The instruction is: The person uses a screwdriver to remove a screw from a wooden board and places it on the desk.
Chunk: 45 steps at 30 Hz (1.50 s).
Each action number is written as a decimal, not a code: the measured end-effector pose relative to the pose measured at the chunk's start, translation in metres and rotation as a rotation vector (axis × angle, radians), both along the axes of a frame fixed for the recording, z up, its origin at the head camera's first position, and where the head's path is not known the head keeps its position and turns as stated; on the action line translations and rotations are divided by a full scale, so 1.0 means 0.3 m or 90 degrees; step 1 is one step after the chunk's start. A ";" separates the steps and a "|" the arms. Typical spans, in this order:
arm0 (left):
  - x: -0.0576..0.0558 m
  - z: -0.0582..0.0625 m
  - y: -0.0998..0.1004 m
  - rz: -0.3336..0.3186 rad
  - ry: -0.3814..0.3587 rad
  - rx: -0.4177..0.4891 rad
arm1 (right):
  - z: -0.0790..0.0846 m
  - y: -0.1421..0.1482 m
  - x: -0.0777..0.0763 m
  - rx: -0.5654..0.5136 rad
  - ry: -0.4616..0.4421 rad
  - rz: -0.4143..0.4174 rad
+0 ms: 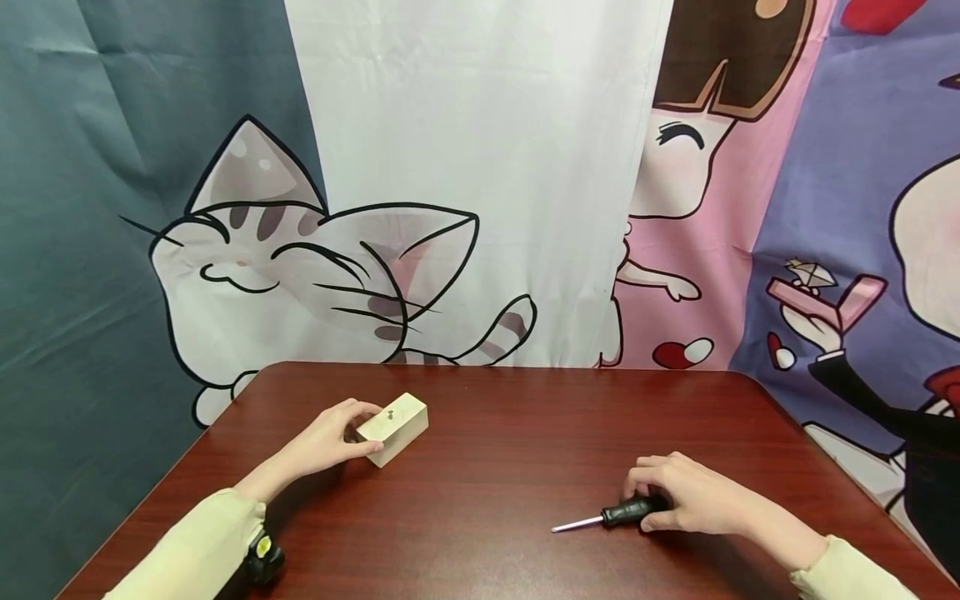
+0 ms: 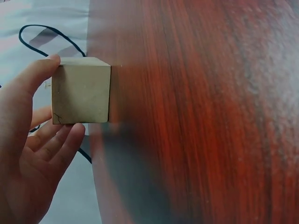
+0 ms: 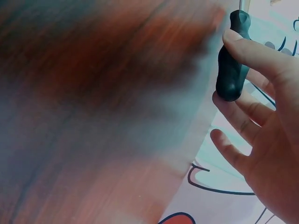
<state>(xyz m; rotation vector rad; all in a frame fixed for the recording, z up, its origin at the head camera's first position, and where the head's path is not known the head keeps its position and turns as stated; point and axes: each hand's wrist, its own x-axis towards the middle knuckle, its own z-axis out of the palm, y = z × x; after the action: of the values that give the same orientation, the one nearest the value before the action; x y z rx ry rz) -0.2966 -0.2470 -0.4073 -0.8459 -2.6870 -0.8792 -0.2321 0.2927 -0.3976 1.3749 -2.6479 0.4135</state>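
Two objects in hand, one per side. Left grip (image 1: 330, 439) is pinching a pale wooden block (image 1: 397, 429) by its near end, spread just to the block's width. Thumb (image 2: 39, 74) is pressing one side, fingers (image 2: 71, 143) are bearing on the opposite side. Block is sitting at the left half of the table (image 1: 487, 475), its long axis running away from me and to the right. A small dark piece (image 1: 390, 414) is showing on its top face; a dark branching line (image 2: 57, 117) is running near one corner of the square end facing my left wrist.

My right grip (image 1: 690, 497) is holding a screwdriver (image 1: 622, 511), narrow around the black handle (image 3: 229, 74), thumb lying along one side. The lowest finger (image 3: 226, 146) in the right wrist view is hanging clear of it. The metal shaft (image 1: 577, 525) is pointing left and slightly toward me, well apart from the block. Can't tell from here whether the screwdriver is touching the table or just clearing it.

Pale sleeves (image 1: 191, 542) are covering both forearms; a black device (image 1: 264, 565) is sitting at the left cuff (image 1: 251, 500). A cartoon-printed cloth (image 1: 480, 108) is hanging behind the table.
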 end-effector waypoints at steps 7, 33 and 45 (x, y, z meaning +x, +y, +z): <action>-0.001 0.007 0.013 -0.029 -0.049 0.022 | 0.035 -0.003 -0.008 -0.013 0.006 -0.020; -0.013 -0.005 0.112 -0.084 -0.133 0.077 | 0.129 -0.046 -0.040 -0.119 -0.100 -0.045; -0.022 -0.019 0.152 -0.095 -0.161 0.117 | 0.144 -0.099 -0.037 -0.286 -0.274 -0.076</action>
<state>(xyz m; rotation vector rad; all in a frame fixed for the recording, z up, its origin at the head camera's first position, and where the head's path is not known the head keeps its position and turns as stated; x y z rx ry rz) -0.3031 -0.2013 -0.4130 -0.9593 -2.7186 -1.3260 -0.2433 0.2629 -0.3544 1.0734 -2.6767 1.3226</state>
